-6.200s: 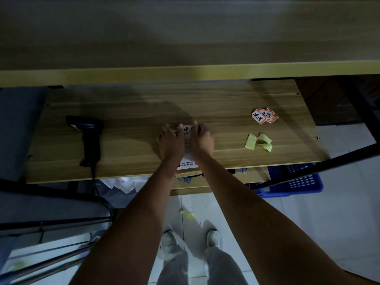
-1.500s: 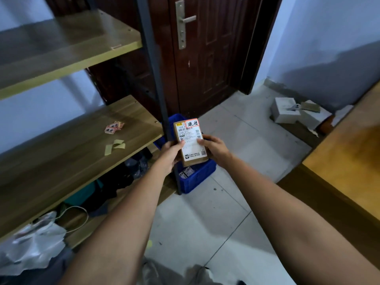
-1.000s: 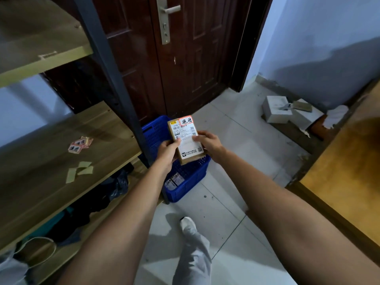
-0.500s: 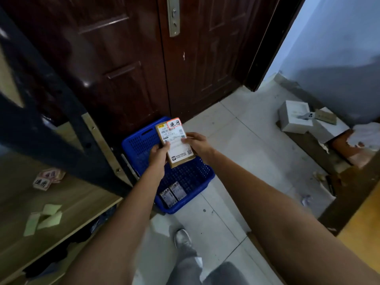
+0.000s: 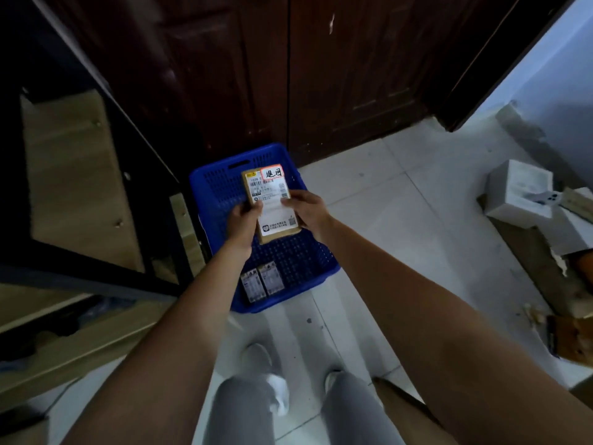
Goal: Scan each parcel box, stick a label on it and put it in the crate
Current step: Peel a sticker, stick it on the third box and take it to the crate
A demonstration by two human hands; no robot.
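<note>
Held parcel: a small flat brown cardboard parcel box [image 5: 271,205] with a white shipping sheet is hovering over the blue perforated plastic crate [image 5: 290,261].
Label: a red-edged white sticker [image 5: 272,172] is sitting at the box's far corner.
Left hand [image 5: 243,223]: gripping the box's left edge, thumb on top.
Right hand [image 5: 306,211]: pinching its right edge, fingers curled under.
In crate: two small labelled boxes [image 5: 262,282] are lying side by side at its near end.
Behind crate: a dark wooden door [image 5: 288,72].
</note>
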